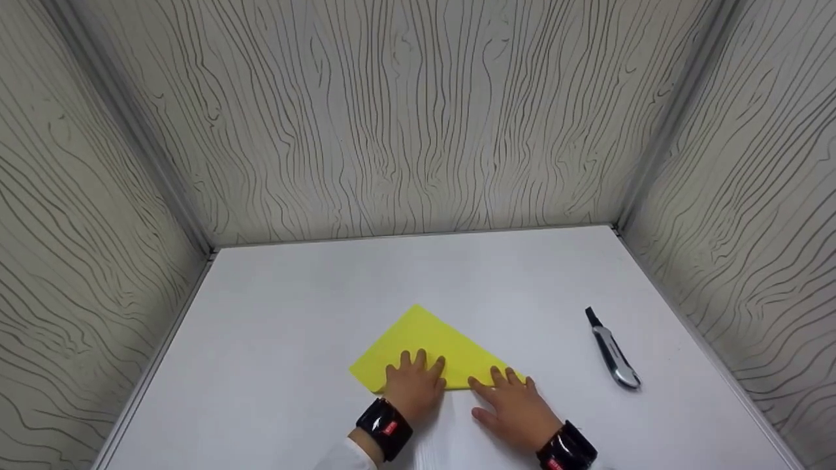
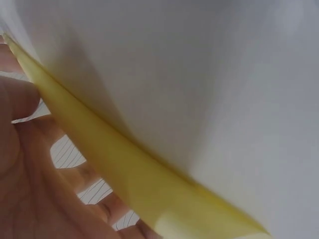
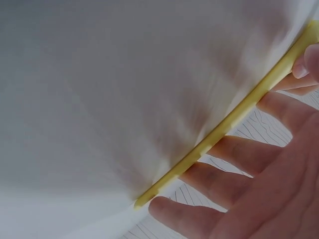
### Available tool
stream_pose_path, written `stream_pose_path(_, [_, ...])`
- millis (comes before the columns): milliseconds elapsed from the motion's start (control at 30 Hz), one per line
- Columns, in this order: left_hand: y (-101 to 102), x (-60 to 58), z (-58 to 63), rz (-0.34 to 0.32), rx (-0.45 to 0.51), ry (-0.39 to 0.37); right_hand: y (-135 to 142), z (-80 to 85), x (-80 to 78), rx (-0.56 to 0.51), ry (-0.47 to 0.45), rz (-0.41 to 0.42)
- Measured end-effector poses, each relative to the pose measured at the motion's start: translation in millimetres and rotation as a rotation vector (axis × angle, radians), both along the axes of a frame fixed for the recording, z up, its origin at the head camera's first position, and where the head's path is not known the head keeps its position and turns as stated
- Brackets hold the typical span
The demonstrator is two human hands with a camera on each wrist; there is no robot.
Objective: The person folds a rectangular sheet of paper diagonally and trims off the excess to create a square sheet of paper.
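A folded sheet of yellow paper (image 1: 418, 329) lies on the white table, one corner pointing away from me and its folded edge facing me. My left hand (image 1: 413, 390) rests on the near part of the sheet with its fingers spread. Further right, my right hand (image 1: 516, 411) touches the same edge near the right corner, fingers spread and nearly straight. The left wrist view shows the paper's edge (image 2: 124, 164) slightly raised into a rounded fold beside the palm. In the right wrist view, the edge (image 3: 224, 127) looks thin and flatter under the fingers.
A utility knife (image 1: 614, 356) with a grey and black handle lies on the table (image 1: 294, 294) to the right of the paper. Wood-grain patterned panels (image 1: 405, 117) stand around the table at the back, left and right.
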State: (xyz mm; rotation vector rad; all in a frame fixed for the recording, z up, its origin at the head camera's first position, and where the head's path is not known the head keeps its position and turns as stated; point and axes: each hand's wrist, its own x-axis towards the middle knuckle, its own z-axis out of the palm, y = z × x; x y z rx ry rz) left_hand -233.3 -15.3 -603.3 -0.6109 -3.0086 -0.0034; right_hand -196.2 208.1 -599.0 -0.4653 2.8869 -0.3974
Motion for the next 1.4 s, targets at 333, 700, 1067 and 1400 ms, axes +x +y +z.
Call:
stream_pose_path(333, [0,4.1,6.9,0.018,0.065,-0.033,4,3.4,0.3,0.026,-0.054,0.026])
stream_pose_path(700, [0,3.0,6.8,0.028,0.042,-0.036,3,1.5,-0.2,0.062,-0.061,0.020])
stream_pose_path(1067, [3,-0.6,7.5,0.038,0.016,-0.063,13,-0.7,-2.6,0.032,-0.040,0.075])
stream_pose_path(1400, [2,0.2,0.7,0.011,0.030,0.014,17,3.3,3.3,-0.037,-0.065,0.071])
